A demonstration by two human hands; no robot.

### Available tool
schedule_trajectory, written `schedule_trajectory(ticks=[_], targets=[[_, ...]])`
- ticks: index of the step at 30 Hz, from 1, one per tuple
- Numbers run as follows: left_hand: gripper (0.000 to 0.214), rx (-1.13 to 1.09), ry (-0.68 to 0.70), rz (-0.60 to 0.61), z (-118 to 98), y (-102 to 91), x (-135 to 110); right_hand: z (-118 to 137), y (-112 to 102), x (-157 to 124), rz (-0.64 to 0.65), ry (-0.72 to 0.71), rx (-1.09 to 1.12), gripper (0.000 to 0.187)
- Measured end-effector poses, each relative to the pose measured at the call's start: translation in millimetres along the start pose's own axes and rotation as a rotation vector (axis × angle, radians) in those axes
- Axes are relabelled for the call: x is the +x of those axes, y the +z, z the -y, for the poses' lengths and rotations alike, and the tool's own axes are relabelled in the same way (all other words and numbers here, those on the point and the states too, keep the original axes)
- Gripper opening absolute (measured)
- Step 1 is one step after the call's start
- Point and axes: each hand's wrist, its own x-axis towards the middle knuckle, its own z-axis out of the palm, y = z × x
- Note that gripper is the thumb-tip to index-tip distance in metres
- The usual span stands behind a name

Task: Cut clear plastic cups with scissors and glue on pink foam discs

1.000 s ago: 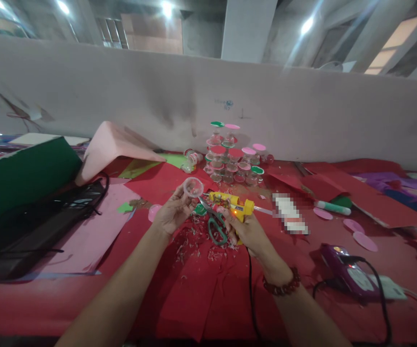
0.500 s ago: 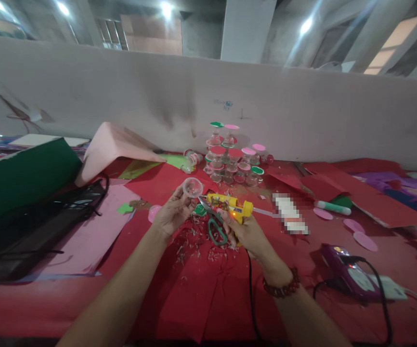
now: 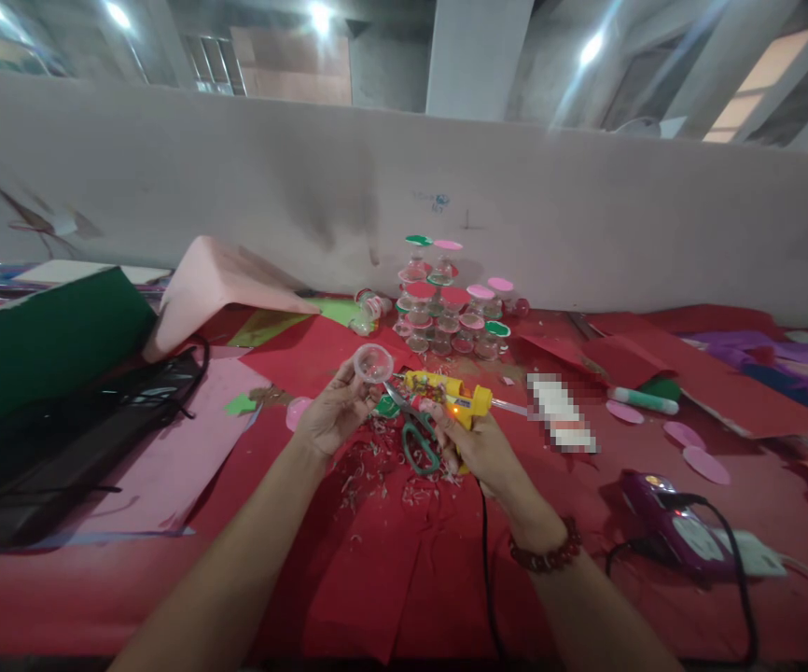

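My left hand [image 3: 336, 411] pinches a clear plastic cup-like piece [image 3: 373, 364], its round rim facing up towards me. In my right hand [image 3: 472, 446] is a yellow glue gun [image 3: 438, 384], its small light glowing orange. The gun points left, its nozzle close to the clear piece's rim, and a clear glue stick [image 3: 512, 408] sticks out of its back. Scissors with green handles [image 3: 419, 448] show between my hands, partly behind my right fingers; I cannot tell whether those fingers touch them. Paper shreds [image 3: 376, 471] lie below.
Clear plastic pieces with coloured discs [image 3: 438, 317] stand stacked by the wall. A purple power box [image 3: 684, 537] with cables sits right, near pink discs [image 3: 706, 464] and a glue tube [image 3: 643, 401]. A black bag [image 3: 110, 429] and pink sheet [image 3: 194, 448] lie left.
The glue gun has shifted very slightly to the right. My left hand and the clear plastic piece stay almost where they were.
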Motion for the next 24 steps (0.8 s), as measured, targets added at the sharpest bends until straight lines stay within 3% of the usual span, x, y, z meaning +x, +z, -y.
schedule_trajectory(ticks=[10,16,18,21,24], targets=[[0.029,-0.065,-0.019,-0.044,0.2,2.1,-0.4,0.5,-1.7,1.4,-0.008,0.002,-0.009,0.050],[0.021,-0.097,-0.093,-0.053,-5.8,-0.5,-1.9,0.4,-3.2,4.7,-0.096,-0.072,-0.106,0.047],[0.017,-0.113,-0.156,-0.048,-9.7,-0.5,-3.2,0.8,-7.4,5.5,-0.144,-0.131,-0.264,0.040],[0.019,-0.188,-0.104,-0.100,-13.9,2.0,-4.4,0.9,-21.5,3.4,-0.225,-0.248,-0.663,0.029],[0.022,-0.213,-0.090,-0.119,-15.1,4.5,-4.4,-3.7,-43.8,-3.1,-0.263,-0.244,-1.006,0.022]])
